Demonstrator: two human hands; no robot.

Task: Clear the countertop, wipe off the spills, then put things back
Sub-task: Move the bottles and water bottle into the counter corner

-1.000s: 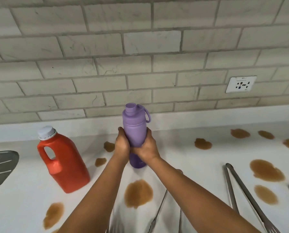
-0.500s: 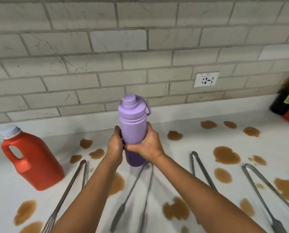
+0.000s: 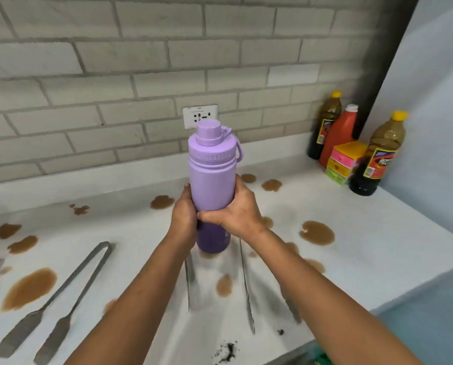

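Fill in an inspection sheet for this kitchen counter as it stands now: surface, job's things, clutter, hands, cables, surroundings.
Surface: white countertop dotted with brown spills; black crumbs near the front edge.
Job's things: purple water bottle, upright, cap on, held above the counter; metal tongs lying at left, another pair beneath the arms, blurred.
Clutter: two dark sauce bottles with yellow caps, a red bottle and a yellow-and-pink box, grouped in the right corner.
Hands: left hand and right hand both grip the water bottle's body.
Cables: nothing seen.
Surroundings: grey brick-tile wall with a white socket; pale side wall at right.
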